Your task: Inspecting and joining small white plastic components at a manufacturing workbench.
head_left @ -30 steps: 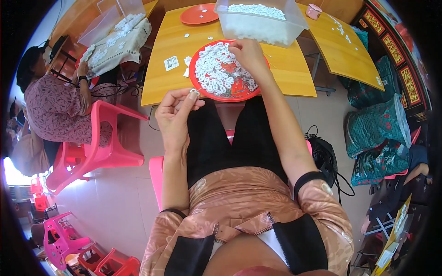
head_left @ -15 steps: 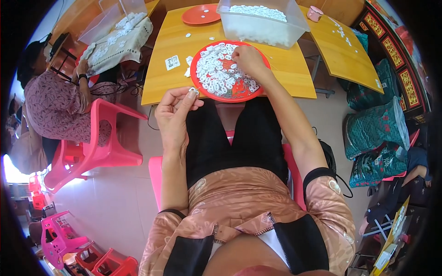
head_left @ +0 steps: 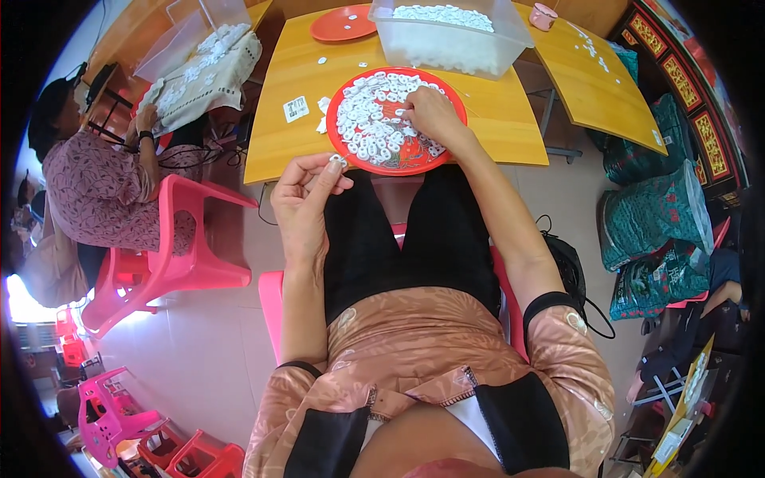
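My left hand (head_left: 309,187) pinches a small white oval piece with holes (head_left: 338,160) between thumb and forefinger, just off the near left rim of a red round tray (head_left: 460,103). Many similar white pieces (head_left: 368,119) lie loose over the tray. My right hand (head_left: 434,116) is over the tray's right half, its fingers bent down among the pieces. Whether its fingertips grip one of them is hidden. Some thin dark bits (head_left: 410,157) lie at the tray's near side, too small to name.
The tray rests on a yellow wooden table (head_left: 275,147). Behind it stand a clear plastic bin (head_left: 446,54) of white pieces and an orange-red plate (head_left: 341,25). A white label (head_left: 296,109) lies left. Another person (head_left: 111,179) sits at left by a pink chair (head_left: 171,239). Green bags (head_left: 649,223) are at right.
My right hand has shifted slightly and lower over the tray. My left hand stays almost in place, still pinching the white piece. The view has tilted a little.
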Available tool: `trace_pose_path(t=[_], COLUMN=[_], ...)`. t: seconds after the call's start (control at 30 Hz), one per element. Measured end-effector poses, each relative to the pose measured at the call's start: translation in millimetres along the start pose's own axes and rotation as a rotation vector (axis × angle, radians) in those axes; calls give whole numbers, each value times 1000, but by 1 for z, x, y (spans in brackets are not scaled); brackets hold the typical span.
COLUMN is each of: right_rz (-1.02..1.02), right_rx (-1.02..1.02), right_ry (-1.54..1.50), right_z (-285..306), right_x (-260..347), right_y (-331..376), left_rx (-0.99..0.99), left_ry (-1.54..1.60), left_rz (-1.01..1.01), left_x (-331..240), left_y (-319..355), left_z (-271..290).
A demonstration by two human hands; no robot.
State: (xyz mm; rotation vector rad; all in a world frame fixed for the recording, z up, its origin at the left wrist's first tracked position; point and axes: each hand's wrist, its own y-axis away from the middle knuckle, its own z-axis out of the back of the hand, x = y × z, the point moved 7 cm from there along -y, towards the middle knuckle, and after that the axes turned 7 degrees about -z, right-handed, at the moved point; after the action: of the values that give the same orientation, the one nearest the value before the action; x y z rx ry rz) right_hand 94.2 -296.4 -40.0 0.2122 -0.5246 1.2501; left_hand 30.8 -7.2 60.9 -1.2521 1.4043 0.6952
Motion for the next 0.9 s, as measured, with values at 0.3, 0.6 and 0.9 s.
trace_pose_path(t=[0.3, 0.6, 0.9], right_rz=[113, 77, 47], right_rx=[-56, -27, 489], right_ry=[59, -389, -1287], right_z=[-2, 20, 69], right_x=[14, 44, 156], right_y=[6, 13, 83], left_rx=[11, -22, 23], left_ry=[-15, -9, 413], left_rz=[13, 8, 52], left_x=[-1, -1, -7], left_y=[3, 6, 5], left_z=[3, 12, 16])
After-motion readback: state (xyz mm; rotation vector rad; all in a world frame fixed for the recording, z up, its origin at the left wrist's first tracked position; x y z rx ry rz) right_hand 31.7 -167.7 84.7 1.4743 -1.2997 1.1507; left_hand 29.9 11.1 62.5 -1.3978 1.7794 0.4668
